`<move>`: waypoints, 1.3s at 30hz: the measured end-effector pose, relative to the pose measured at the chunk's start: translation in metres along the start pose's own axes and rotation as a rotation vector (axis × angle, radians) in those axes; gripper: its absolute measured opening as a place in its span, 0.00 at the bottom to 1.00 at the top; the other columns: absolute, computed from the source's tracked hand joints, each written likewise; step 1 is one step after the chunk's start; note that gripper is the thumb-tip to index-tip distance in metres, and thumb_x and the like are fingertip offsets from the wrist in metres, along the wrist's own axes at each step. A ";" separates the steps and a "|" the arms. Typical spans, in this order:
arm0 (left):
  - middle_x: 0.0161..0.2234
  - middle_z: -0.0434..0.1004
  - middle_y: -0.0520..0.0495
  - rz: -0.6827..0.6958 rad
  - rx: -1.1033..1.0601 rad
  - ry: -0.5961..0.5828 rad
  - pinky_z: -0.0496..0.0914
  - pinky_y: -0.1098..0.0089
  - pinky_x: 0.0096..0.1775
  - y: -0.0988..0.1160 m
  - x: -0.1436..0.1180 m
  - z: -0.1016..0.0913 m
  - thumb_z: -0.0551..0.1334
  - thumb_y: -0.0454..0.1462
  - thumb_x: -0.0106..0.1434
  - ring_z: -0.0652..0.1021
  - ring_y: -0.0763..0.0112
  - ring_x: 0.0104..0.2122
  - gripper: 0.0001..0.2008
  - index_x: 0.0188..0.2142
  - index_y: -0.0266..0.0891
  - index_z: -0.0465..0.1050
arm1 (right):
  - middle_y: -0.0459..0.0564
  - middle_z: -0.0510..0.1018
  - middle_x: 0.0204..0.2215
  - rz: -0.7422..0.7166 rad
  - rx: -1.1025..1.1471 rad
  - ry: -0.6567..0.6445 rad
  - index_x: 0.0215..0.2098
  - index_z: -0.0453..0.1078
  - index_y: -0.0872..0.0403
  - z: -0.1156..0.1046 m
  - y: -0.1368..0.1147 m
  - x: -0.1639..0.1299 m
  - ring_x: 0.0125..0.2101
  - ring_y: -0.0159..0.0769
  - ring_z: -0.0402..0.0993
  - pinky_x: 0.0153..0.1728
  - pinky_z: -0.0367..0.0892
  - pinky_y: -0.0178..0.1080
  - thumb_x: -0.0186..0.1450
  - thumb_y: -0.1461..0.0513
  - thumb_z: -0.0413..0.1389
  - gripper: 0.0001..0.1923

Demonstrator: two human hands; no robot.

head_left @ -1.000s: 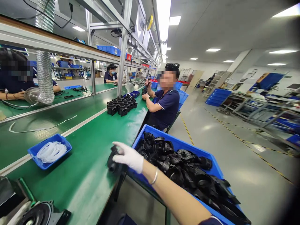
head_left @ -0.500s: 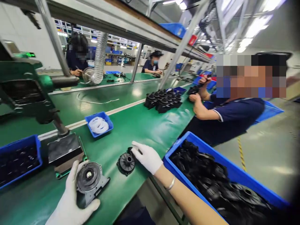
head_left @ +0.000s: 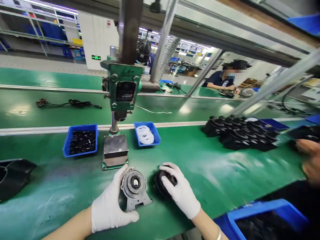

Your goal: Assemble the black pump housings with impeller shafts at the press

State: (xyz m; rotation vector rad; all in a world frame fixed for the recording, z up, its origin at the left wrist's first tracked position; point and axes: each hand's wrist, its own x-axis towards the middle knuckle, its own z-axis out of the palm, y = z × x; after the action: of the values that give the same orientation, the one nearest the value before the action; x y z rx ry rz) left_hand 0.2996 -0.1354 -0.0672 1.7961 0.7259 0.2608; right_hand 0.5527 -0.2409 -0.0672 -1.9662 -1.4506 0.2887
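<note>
My left hand (head_left: pixel 112 200), in a white glove, holds a grey round housing (head_left: pixel 134 185) by its left side, thumb under the flat bracket at its lower edge. A pale spot shows in the housing's central hub. To the right, my right hand (head_left: pixel 181 190), also gloved, is closed over a black round cover (head_left: pixel 160 183) with a short tube (head_left: pixel 173 180) sticking up from its middle. The fingers hide much of the cover, and it is somewhat blurred. The two parts are close together but apart, above or on the green bench top (head_left: pixel 200 166).
A green hand press (head_left: pixel 122 90) with a metal block (head_left: pixel 115 145) stands ahead. Blue bins of small black parts (head_left: pixel 65 146) and white rings (head_left: pixel 156 135) flank it. Black housings (head_left: pixel 240 131) stand back right. A large blue bin (head_left: pixel 230 220) and a co-worker's hand (head_left: pixel 311 160) are at right.
The view has swung left, bringing the press to the middle. My right hand has moved from the black cover's edge to a grip over it. My left hand still holds the grey housing.
</note>
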 end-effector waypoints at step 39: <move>0.55 0.64 0.41 0.624 0.037 0.452 0.68 0.52 0.57 -0.013 0.014 0.027 0.64 0.27 0.41 0.70 0.52 0.56 0.47 0.62 0.46 0.49 | 0.66 0.65 0.57 -0.381 -0.101 -0.303 0.63 0.56 0.58 0.020 -0.100 0.042 0.54 0.54 0.68 0.53 0.68 0.56 0.58 0.58 0.58 0.37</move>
State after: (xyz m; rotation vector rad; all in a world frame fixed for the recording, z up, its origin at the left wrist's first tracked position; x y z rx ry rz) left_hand 0.3200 -0.1460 -0.0914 1.9834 0.4517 1.0995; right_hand 0.4806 -0.1786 -0.0114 -1.7267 -2.0317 0.3570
